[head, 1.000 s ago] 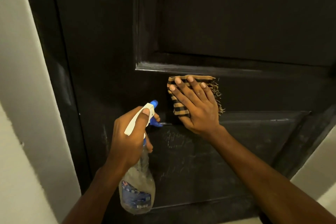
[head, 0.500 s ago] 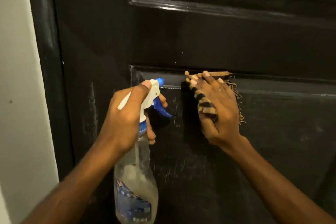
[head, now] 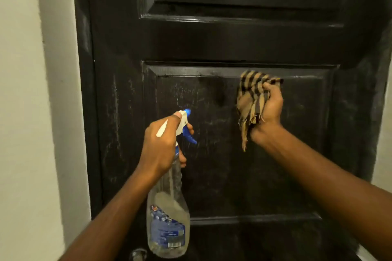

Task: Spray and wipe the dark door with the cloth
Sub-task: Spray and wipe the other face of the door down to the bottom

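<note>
The dark panelled door point(head: 212, 44) fills the view, its lower panel streaked with pale smears. My left hand point(head: 161, 146) grips the neck of a clear spray bottle point(head: 167, 222) with a white and blue trigger head, nozzle pointed at the lower panel. My right hand point(head: 270, 106) holds a bunched tan and black striped cloth point(head: 251, 97) in front of the panel's upper right part; a frayed end hangs down past my wrist.
A pale wall point(head: 27, 112) runs along the left of the door frame, and a strip of light wall shows at the far right point(head: 384, 133). A round metal object point(head: 137, 254) sits at the bottom edge below the bottle.
My right hand has left the door, moved right and bunched the cloth in its fist instead of pressing it flat. The view has pulled back; the bottle stays in my left hand.
</note>
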